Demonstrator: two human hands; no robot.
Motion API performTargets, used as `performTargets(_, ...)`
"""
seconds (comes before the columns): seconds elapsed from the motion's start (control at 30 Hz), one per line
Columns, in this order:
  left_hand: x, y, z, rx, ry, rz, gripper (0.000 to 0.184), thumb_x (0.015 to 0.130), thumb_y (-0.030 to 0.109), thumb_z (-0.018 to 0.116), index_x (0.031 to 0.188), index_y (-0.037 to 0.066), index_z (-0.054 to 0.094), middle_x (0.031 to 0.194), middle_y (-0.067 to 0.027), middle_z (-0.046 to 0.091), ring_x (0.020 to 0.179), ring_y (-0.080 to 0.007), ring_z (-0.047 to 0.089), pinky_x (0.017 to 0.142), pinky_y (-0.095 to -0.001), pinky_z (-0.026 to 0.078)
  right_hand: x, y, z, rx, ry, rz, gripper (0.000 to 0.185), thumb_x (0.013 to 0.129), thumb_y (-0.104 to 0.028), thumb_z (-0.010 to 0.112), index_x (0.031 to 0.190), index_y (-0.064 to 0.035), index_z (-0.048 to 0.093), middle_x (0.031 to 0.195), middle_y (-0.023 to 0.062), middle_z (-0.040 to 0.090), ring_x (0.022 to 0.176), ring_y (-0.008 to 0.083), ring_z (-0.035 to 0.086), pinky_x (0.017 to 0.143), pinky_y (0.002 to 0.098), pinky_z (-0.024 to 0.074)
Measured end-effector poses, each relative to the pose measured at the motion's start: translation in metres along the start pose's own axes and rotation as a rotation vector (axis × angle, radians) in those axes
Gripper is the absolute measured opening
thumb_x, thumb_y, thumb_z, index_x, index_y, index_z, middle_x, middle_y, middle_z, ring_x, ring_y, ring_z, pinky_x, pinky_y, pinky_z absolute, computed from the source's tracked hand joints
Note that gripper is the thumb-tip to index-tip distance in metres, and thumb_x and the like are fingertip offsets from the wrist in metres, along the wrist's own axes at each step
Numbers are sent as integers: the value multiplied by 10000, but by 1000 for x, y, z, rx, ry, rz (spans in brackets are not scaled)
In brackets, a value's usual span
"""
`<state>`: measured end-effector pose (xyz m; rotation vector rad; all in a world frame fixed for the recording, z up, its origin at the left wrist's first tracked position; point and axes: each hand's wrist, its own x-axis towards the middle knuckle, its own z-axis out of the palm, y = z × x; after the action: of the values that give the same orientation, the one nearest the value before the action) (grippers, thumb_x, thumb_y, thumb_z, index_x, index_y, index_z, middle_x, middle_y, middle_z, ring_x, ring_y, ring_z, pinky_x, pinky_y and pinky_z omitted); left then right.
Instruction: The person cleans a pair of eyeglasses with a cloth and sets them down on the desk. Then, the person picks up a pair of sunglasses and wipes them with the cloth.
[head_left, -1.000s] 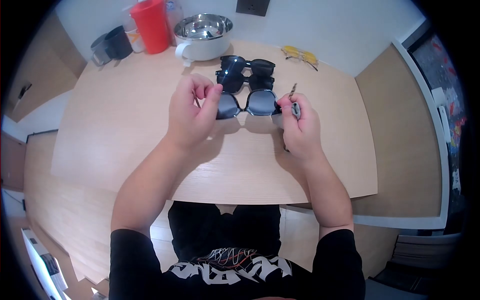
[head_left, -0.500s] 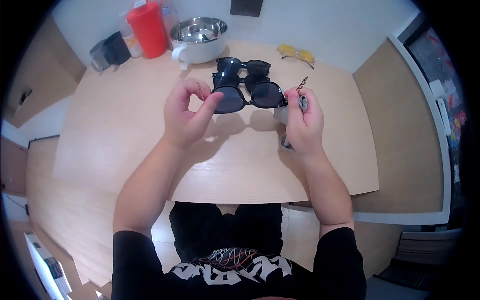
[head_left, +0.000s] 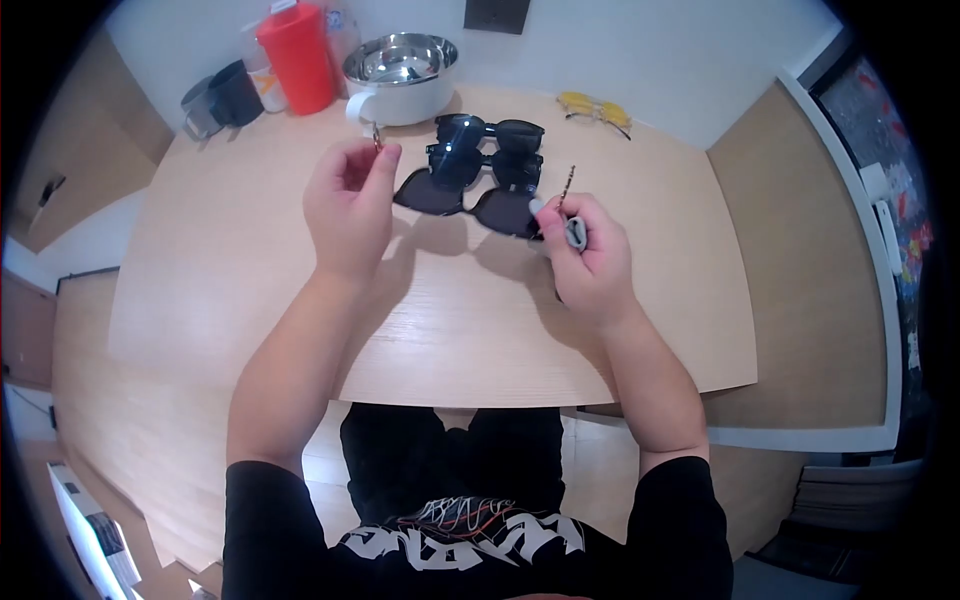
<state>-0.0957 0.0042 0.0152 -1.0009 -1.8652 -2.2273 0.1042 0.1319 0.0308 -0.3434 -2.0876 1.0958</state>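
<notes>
Dark sunglasses [head_left: 467, 206] with gold temples are held up between my two hands, tilted down to the right. My left hand [head_left: 350, 205] pinches them at the left end, by the temple. My right hand [head_left: 588, 250] grips the right end and also has a grey cloth [head_left: 576, 233] tucked in its fingers. Just behind, two more pairs of dark sunglasses lie one behind the other on the table: the nearer pair [head_left: 515, 168] and the farther pair [head_left: 520, 134].
The wooden table [head_left: 450, 340] carries yellow-lensed glasses [head_left: 597, 108] at the back. At the back left are a white-handled steel bowl [head_left: 405, 95], a red container [head_left: 297, 62] and a dark mug [head_left: 238, 93]. A wooden panel [head_left: 800, 240] borders the right side.
The sunglasses have shifted left and now tilt down to the right. My left hand has moved left, and my right hand has moved slightly left and down. Both still hold them.
</notes>
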Motion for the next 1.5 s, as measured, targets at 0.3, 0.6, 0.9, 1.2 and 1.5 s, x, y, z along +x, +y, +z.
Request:
performTargets(0.3, 1, -2, -2, 37, -25, -28, 163, 896, 135, 717, 963, 1, 652, 739, -13, 611, 648, -59, 539, 571, -207, 429, 7, 4, -9, -34, -17, 31, 181, 940, -172, 654, 903, 0, 612, 660, 55, 561, 612, 122, 475, 577, 275, 421)
performTargets(0.6, 3, 0, -3, 12, -320, -388, 245, 833, -2, 608, 1076, 31, 600, 732, 10, 529, 644, -68, 504, 564, -221, 405, 16, 14, -19, -132, -66, 352, 285, 918, -241, 639, 818, 27, 632, 681, 97, 626, 616, 170, 561, 622, 327, 469)
performTargets(0.9, 6, -10, -7, 457, -629, -502, 180, 810, 141, 578, 942, 19, 593, 761, -108, 616, 715, -208, 610, 647, -343, 492, 27, 22, -27, -325, -205, 489, 331, 879, -277, 638, 800, 44, 619, 704, 160, 636, 645, 246, 605, 656, 373, 493)
performTargets(1.2, 4, 25, -3, 802, -751, -476, 278, 812, 231, 580, 955, -6, 615, 910, -212, 681, 876, -337, 663, 786, -424, 517, 27, 25, -23, -432, -225, 541, 348, 873, -295, 653, 815, 47, 624, 733, 200, 643, 672, 293, 629, 668, 389, 500)
performTargets(1.5, 1, 11, -5, 815, -747, -263, 288, 773, 143, 636, 1022, 0, 610, 1048, -197, 615, 986, -350, 618, 862, -401, 502, 28, 22, -21, -488, -236, 534, 358, 870, -308, 661, 827, 46, 623, 770, 216, 651, 718, 330, 639, 703, 397, 508)
